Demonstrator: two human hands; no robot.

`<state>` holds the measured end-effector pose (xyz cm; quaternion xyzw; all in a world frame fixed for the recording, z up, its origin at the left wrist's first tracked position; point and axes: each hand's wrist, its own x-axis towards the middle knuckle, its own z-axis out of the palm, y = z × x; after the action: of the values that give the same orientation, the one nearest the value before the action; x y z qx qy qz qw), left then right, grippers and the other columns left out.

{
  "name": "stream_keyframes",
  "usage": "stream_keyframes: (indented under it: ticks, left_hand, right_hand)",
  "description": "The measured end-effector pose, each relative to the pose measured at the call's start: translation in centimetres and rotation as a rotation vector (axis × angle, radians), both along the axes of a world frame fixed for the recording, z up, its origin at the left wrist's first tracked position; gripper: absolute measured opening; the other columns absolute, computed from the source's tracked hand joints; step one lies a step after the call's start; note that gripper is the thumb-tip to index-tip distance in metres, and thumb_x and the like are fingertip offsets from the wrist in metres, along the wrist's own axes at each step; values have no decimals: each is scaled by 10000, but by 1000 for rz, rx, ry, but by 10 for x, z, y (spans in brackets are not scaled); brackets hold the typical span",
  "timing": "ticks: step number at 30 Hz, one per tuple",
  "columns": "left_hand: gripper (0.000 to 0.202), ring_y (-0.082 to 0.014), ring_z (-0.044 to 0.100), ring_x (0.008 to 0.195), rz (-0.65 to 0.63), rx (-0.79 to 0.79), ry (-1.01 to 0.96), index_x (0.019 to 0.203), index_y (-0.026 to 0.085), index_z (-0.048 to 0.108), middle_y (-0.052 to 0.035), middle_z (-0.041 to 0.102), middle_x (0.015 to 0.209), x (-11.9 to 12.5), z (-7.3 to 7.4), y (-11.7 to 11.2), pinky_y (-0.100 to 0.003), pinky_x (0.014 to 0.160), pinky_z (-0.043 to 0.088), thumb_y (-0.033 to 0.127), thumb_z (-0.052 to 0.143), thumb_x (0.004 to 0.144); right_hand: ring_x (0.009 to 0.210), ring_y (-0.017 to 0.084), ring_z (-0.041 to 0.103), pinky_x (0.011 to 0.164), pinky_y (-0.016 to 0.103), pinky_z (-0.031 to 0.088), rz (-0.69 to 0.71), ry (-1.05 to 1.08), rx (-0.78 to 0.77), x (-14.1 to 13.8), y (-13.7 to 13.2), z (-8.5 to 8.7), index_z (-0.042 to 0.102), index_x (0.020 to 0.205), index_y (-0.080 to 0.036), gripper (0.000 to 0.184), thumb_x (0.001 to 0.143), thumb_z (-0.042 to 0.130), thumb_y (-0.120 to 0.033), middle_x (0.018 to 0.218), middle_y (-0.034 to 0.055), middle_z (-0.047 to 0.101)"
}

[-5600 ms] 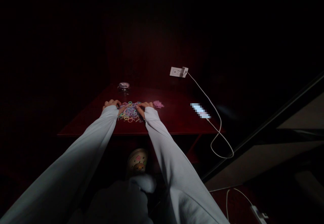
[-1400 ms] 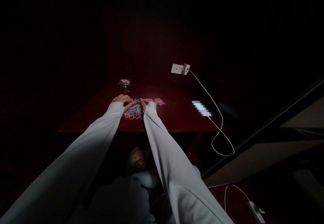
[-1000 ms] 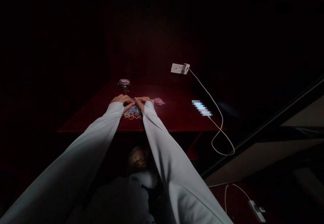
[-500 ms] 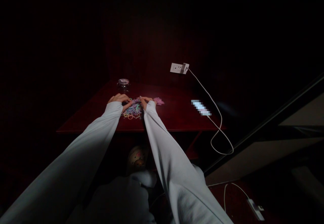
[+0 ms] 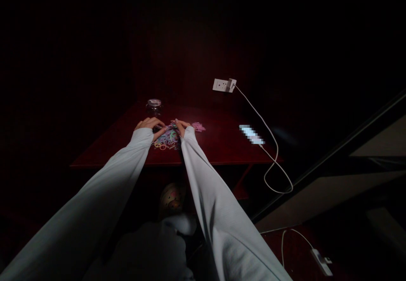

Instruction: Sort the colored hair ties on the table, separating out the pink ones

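Note:
A loose pile of small multicoloured elastic hair ties [image 5: 169, 137] lies on the dark red table, between my hands. My left hand [image 5: 150, 124] rests at the pile's left edge, its fingers bent and the thumb and fingertips close together over the ties. At the far right side of the pile is my right hand [image 5: 183, 126], thumb and fingers pinched together. Whatever either pinch holds is too small to make out. A separate little heap of pink hair ties [image 5: 198, 127] sits just right of my right hand. Behind my left hand stands a clear jar [image 5: 154, 106] with a lid.
A phone [image 5: 251, 134] lies at the right of the table [image 5: 218, 152], its white cable [image 5: 260, 116] running up to a charger in a wall socket [image 5: 220, 85] and looping past the table edge. Below right, a power strip [image 5: 321, 262] lies on the floor.
My right hand's fingertips have shifted slightly upward at the far side of the pile. Some ties in the pile have been disturbed. My left hand has barely moved.

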<state>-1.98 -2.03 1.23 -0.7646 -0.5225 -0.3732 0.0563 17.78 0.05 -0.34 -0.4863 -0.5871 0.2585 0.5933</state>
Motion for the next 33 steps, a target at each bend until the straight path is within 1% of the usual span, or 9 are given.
stream_keyframes:
  ticks: [2,4,8,15,18,21,26,29,33]
  left_hand:
    - [237,-292,687,1160,-55,6,11,1123,310,792,-40,789,1230,-3,2,-1,-401,972,500,466,696,971]
    - [276,-288,690,1171,-101,14,16,1167,306,784,-44,776,1268,-4,3,-2,-395,988,510,480,706,966]
    - [278,-283,709,1130,-150,32,24,1110,298,811,-43,790,1201,-4,2,0,-387,971,522,514,705,970]
    - [303,-268,707,1055,-129,32,23,1003,284,828,-50,813,1113,-3,-6,10,-389,929,533,497,613,1022]
    - [318,-265,705,1058,-143,63,7,1009,283,826,-56,811,1117,-6,-8,15,-390,932,538,495,591,1035]
    - [338,-262,704,1044,-201,35,34,1025,287,832,-60,811,1114,-9,-10,20,-390,930,546,539,608,1023]
    - [360,-266,705,1003,-106,86,-25,951,273,821,-68,813,1067,-5,-14,22,-400,920,543,522,572,1027]
    - [334,-261,708,1033,-114,86,-25,978,288,821,-52,818,1094,-4,-12,16,-386,922,535,515,580,1021]
    - [306,-270,703,1059,-92,17,-7,1006,296,819,-40,814,1119,-6,-5,10,-388,911,520,525,616,1003]
  right_hand:
    - [1215,270,700,1174,413,489,11,-27,-21,-1,-3,2,917,1061,-278,416,948,748,-641,1081,61,842]
    - [1261,272,682,1189,412,469,17,-48,-28,-4,-7,4,918,1070,-277,378,952,764,-601,1128,65,828]
    - [1294,273,630,1145,374,482,9,-84,-45,-9,-13,5,921,1043,-273,325,927,804,-553,1178,73,792]
    - [1247,255,609,1072,346,517,-6,-110,-51,-10,-17,3,917,980,-294,245,911,821,-509,1179,48,771]
    - [1234,254,609,1071,346,506,-41,-114,-50,-11,-14,3,913,961,-300,214,907,831,-489,1140,38,771]
    - [1230,263,619,1068,359,495,-48,-132,-71,-10,-9,3,909,933,-289,220,890,850,-497,1109,42,780]
    - [1238,243,633,1097,362,457,-23,-235,-51,-9,-5,1,902,969,-294,180,926,820,-448,1128,28,795]
    - [1197,228,638,1103,356,436,-37,-304,-28,-8,-11,6,893,969,-295,173,949,800,-439,1092,15,798]
    - [1223,257,580,1132,396,403,-149,-319,2,10,-20,20,891,990,-314,197,983,760,-461,1149,24,779]
